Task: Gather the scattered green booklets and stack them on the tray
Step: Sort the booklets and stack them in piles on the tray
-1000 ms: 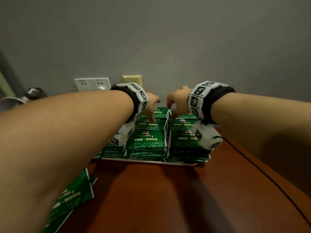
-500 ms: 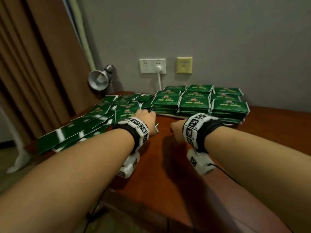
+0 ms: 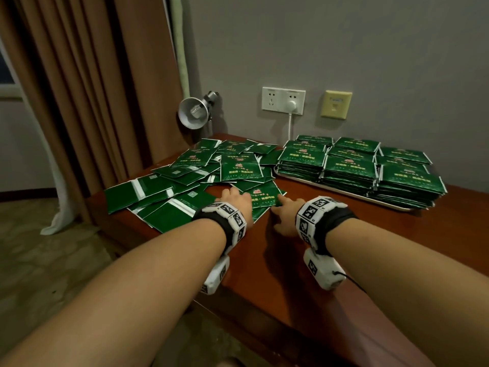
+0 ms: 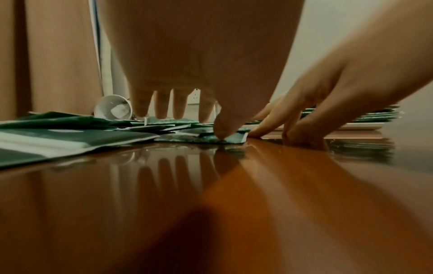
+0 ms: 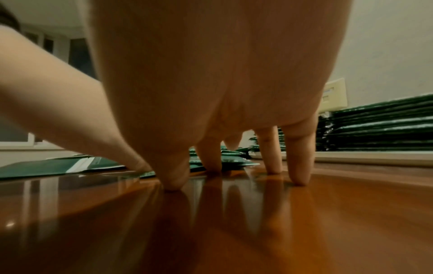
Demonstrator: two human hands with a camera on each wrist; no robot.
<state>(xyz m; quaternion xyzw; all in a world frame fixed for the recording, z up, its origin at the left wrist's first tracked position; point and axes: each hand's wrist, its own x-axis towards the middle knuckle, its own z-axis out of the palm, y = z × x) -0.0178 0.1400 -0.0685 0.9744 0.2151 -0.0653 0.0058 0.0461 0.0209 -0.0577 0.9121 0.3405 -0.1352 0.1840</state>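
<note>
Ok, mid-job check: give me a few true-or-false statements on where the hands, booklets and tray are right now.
1. Booklet stacks sit on the tray. True.
2. Loose booklets lie left of the tray. True.
3. The right hand is lifting a booklet. False: its fingertips rest on the table.
4. The left hand is over the tray. False: it touches the nearest loose booklet.
5. The wall socket has nothing plugged in. False: a white plug sits in it.

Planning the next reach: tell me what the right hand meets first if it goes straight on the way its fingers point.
The right hand points at the nearest green booklet of the scattered pile; its forefinger looks already at that booklet's edge. So it meets that booklet first, though contact is hard to confirm.
</note>
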